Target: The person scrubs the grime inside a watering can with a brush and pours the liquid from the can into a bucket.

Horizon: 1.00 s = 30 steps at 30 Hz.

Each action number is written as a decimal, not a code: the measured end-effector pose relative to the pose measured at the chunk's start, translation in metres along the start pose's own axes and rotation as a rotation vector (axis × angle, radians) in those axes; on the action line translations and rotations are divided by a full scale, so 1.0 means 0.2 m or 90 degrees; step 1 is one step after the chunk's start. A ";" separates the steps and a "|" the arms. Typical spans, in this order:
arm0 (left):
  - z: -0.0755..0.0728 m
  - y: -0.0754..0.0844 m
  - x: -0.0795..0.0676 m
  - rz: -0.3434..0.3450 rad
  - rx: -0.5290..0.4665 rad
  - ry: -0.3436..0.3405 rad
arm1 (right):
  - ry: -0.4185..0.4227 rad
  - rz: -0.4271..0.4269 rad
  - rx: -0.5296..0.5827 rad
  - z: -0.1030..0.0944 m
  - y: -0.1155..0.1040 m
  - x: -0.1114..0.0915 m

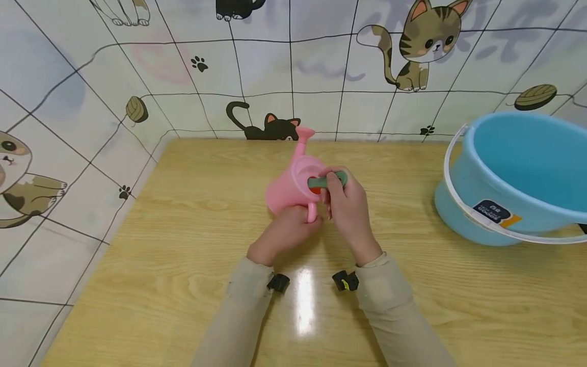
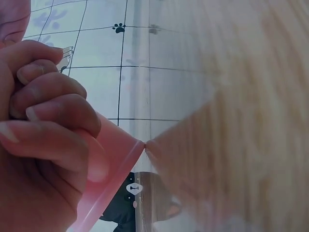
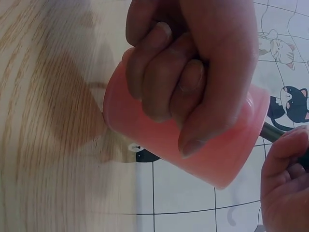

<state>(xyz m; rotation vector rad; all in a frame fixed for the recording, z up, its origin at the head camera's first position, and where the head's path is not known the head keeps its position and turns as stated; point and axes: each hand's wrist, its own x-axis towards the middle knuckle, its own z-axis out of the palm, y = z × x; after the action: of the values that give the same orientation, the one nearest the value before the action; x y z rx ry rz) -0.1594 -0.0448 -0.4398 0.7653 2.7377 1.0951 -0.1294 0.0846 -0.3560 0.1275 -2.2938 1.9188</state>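
A pink watering can (image 1: 288, 189) leans on the wooden table, its bottom edge touching the surface in the right wrist view and its spout pointing toward the back wall. Curled fingers of my left hand (image 1: 293, 224) grip the can's handle (image 1: 312, 212). My right hand (image 1: 349, 209) pinches a green handle (image 1: 321, 182) that reaches into the can's open top. Something red (image 1: 315, 190) shows inside the opening below it; the rest is hidden by the can. In the right wrist view, the green handle (image 3: 272, 131) runs between the rim and my right fingers.
A large light-blue bucket (image 1: 458, 204) with a white carrying handle (image 1: 463, 201) stands on the right of the table (image 1: 183, 265). Cat-patterned tile walls (image 1: 321, 66) border the table at the back and left. A bright reflection lies between my forearms.
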 end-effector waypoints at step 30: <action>-0.01 -0.03 -0.03 -0.065 -0.116 0.003 | -0.103 -0.080 -0.074 -0.12 0.02 0.03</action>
<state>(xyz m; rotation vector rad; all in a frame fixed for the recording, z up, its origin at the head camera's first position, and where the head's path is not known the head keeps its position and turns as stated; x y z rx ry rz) -0.1579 -0.0521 -0.4426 0.5915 2.6012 1.3030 -0.1341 0.1091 -0.3542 0.4188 -2.4268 1.7698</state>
